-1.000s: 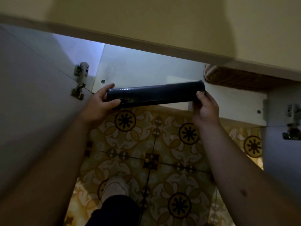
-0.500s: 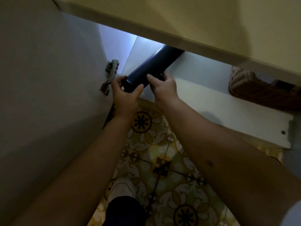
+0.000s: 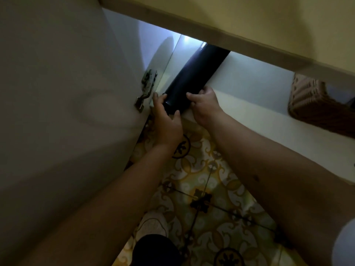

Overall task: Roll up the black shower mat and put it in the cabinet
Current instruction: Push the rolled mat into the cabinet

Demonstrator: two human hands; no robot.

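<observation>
The black shower mat is rolled into a tight tube and points end-first into the open cabinet, along its left side. Its far end is hidden under the countertop edge. My left hand grips the near end from the left and below. My right hand holds the same end from the right, fingers curled over the roll. The near end sits at the front edge of the white cabinet floor.
The open left cabinet door fills the left side, with its metal hinge close to my left hand. A woven basket stands inside the cabinet at the right. Patterned floor tiles and my shoe lie below.
The roll was held crosswise in front of the cabinet, then turned end-first and went further in along the left side. Both hands have come together at its near end.
</observation>
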